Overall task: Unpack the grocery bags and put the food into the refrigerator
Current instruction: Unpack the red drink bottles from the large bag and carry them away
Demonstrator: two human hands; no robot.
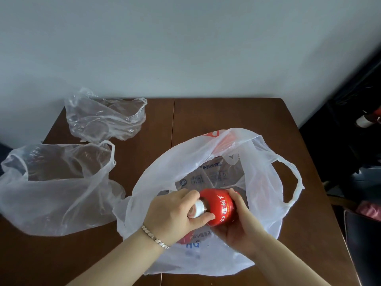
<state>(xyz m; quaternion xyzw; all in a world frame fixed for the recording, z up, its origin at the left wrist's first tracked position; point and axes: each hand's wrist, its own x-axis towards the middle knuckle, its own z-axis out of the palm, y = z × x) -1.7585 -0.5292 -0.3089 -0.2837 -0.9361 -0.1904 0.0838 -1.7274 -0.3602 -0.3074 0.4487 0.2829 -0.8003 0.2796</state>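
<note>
two clear bags (86, 164) lie slack and look emptied on the table (226, 114), while both hands grasp a red bottle (218, 206) over the open white bag (257, 162) — left hand (175, 211) around its white cap, right hand (241, 226) cupping its body — with the fridge trip apparently left.

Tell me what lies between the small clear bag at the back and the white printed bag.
Nothing: the head view shows only bare tabletop, crossed by a seam, between the small clear bag and the white printed bag.
</note>
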